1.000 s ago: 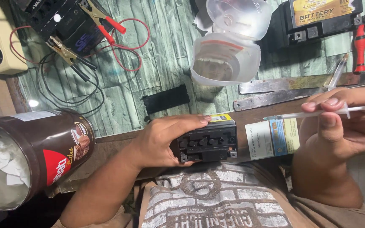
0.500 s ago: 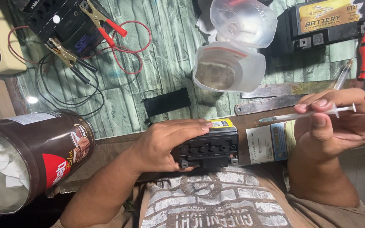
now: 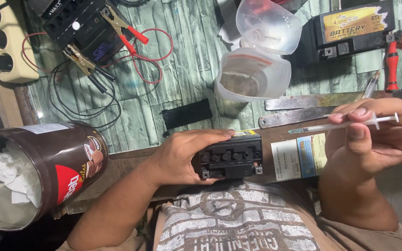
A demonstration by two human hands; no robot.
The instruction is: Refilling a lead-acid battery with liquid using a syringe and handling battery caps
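Note:
My left hand (image 3: 182, 155) grips a small black battery (image 3: 232, 156) from its left side, holding it top-up at the near edge of the bench, against my shirt. My right hand (image 3: 373, 139) holds a thin clear syringe (image 3: 345, 124) between thumb and fingers, lying nearly level with its tip pointing left, to the right of and slightly above the battery. A white and blue label (image 3: 298, 157) shows on the battery's right side.
A clear plastic container (image 3: 252, 79) with its open lid stands behind the battery. A brown tin (image 3: 38, 172) stuffed with white tissue sits at left. Farther back lie a second battery (image 3: 350, 30), a red screwdriver (image 3: 391, 65), clamp leads (image 3: 126, 37), a power strip (image 3: 8, 44), metal strips (image 3: 312, 102) and a black cover strip (image 3: 187, 114).
My right hand with the syringe has shifted slightly left and down toward the battery. My left hand keeps its hold on the battery.

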